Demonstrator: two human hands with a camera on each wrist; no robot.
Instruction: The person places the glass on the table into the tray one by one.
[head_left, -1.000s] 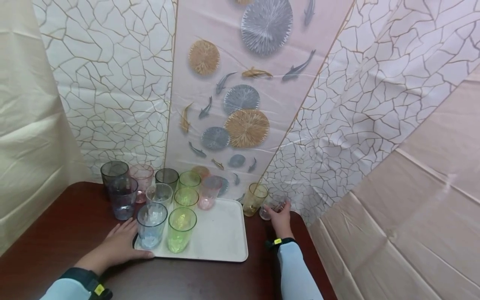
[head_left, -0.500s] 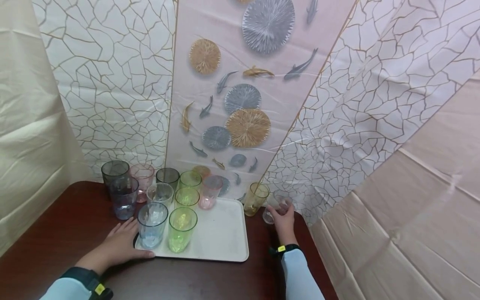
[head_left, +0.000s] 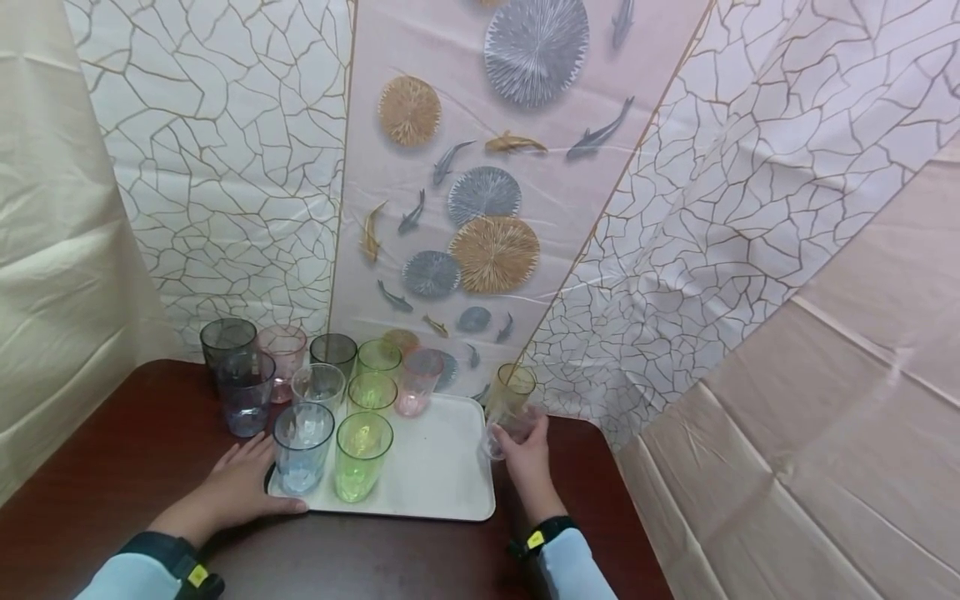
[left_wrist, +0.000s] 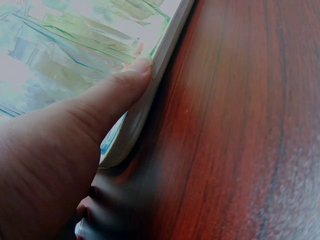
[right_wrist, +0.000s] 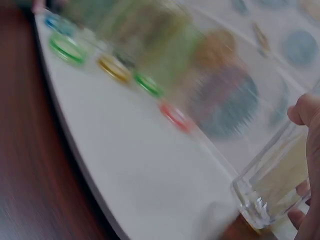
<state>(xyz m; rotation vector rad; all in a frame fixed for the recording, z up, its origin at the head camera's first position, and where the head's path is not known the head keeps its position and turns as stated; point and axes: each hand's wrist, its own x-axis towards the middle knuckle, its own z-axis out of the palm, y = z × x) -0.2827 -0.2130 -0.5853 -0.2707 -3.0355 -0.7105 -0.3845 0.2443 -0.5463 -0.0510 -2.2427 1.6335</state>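
My right hand (head_left: 531, 463) holds a clear glass tumbler (right_wrist: 267, 180), with thumb and fingers round its side. In the head view this tumbler is by the tray's right edge, in front of an amber tumbler (head_left: 513, 382). My left hand (head_left: 234, 487) rests at the near left corner of the white tray (head_left: 438, 477). Its thumb (left_wrist: 120, 87) lies on the tray's rim, while the other fingers extend along the left side. Near that hand on the tray stand a light blue tumbler (head_left: 302, 454) and a green tumbler (head_left: 363, 458).
Farther back on the tray are another green tumbler (head_left: 372, 398), a pink one (head_left: 417, 385) and a clear one (head_left: 318, 387). Left of the tray, a dark blue tumbler (head_left: 246, 400) and a grey one (head_left: 227, 340) stand on the brown table (head_left: 97, 467). Patterned cloth (head_left: 247, 167) hangs behind.
My right hand first shifted slightly right with the clear tumbler, then moved left to the tray's right edge, before the amber tumbler. The left hand and the tray have stayed put.
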